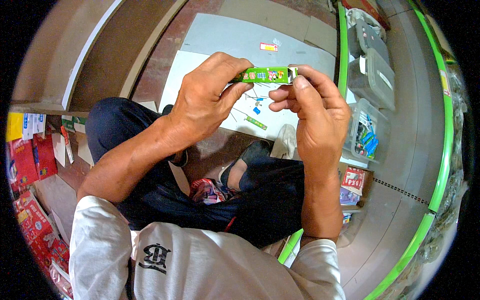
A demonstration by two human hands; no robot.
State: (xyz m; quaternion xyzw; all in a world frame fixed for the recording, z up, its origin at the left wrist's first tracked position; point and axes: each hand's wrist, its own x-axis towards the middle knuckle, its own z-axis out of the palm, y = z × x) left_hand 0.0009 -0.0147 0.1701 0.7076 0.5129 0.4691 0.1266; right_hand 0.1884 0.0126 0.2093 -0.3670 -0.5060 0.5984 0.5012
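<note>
A small green printed box [265,75] is held up level between my two hands. My left hand [202,97] pinches its left end between thumb and fingers. At the box's right end, which stands open with a white flap showing, my right hand [322,102] has its thumb and forefinger closed on the edge. What lies inside the box cannot be made out. Below, a white board [181,67] carries scattered thin dark sticks [235,107], small blue pieces [257,110] and a second green box [256,123], lying flat.
To the right, a clear bin [382,132] holds blue packets, with lidded containers [372,82] beyond it. A green-edged shelf [445,140] runs along the right. Brown shelving [100,55] and red packages [31,220] stand left. A whitish cloth [286,142] lies near my foot.
</note>
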